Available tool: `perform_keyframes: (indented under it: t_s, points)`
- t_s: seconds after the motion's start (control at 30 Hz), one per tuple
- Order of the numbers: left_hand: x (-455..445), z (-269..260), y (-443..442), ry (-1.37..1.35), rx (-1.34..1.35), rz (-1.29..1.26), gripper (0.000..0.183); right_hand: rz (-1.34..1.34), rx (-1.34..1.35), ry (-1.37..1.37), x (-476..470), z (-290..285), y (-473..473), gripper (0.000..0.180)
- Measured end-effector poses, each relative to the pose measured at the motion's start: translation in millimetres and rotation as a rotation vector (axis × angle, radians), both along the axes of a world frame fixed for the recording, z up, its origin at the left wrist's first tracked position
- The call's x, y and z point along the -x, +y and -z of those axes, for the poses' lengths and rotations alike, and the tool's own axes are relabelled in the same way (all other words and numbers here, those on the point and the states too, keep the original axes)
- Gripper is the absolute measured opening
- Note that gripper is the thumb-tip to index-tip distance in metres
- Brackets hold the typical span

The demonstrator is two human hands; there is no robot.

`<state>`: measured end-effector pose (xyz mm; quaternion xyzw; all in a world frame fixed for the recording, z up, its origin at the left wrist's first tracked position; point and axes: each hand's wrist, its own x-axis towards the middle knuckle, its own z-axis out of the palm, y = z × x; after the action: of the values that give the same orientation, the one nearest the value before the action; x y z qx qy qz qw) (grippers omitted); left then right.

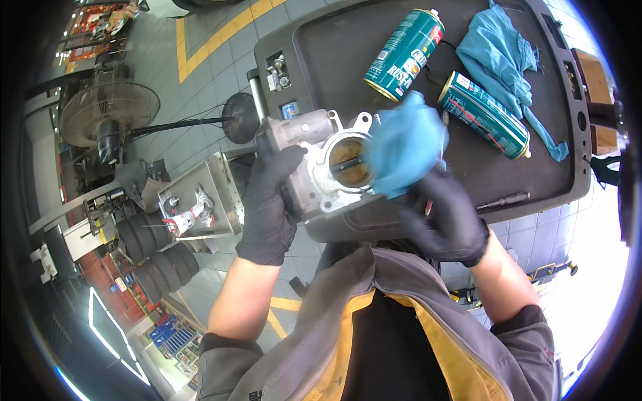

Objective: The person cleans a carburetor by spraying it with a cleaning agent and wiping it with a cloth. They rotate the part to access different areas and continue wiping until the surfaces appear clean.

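Observation:
A metal throttle body (pixel 313 173) is held up by my left hand (pixel 273 200), which wears a black glove and has its thumb over the housing. Its round bore faces me, with a brown-stained throttle plate (pixel 346 163) across it. My right hand (pixel 444 215), also in a black glove, grips a light blue cloth (pixel 409 145) against or just beside the bore's right rim. Both hand and cloth are blurred, and the cloth covers the right side of the part. Whether the cloth touches the bore is hard to tell.
Two green spray cans (pixel 405 55) (pixel 484 115) lie on the black cart top (pixel 336 50). Beyond them is a crumpled blue cloth (pixel 496 55). A screwdriver (pixel 504 200) rests near the right edge. Bolts (pixel 278 72) fill a corner recess. Left stand a metal tray (pixel 200 200) and a fan (pixel 108 115).

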<state>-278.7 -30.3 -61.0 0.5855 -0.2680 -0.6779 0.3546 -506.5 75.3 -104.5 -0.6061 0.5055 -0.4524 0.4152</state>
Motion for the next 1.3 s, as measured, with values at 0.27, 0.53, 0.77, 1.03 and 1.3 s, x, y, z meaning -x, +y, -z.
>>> perform_keyframes:
  t_s: [0.27, 0.53, 0.77, 1.03, 1.3]
  points:
    - [0.3, 24.9, -5.9, -0.007, -0.04, 0.158, 0.037, -0.269, -0.125, 0.523, -24.9, 9.0, -23.8, 0.075]
    - [-6.7, 42.8, 3.6, -0.167, 0.102, 0.22, 0.038, -0.229, -0.24, 0.16, -31.7, 14.9, -31.3, 0.052]
    - [-3.4, 43.7, 12.3, -0.121, 0.105, 0.074, 0.04, -0.09, 0.005, 0.064, -33.9, 29.9, -18.4, 0.059]
    - [-11.3, 63.8, 23.3, -0.304, 0.272, 0.125, 0.045, -0.061, -0.095, 0.599, -45.4, 16.8, 12.0, 0.051]
    - [-3.5, 28.0, 56.8, -0.453, 0.72, 0.195, 0.067, -0.219, -0.345, 0.339, -65.5, 8.5, 29.2, 0.039]
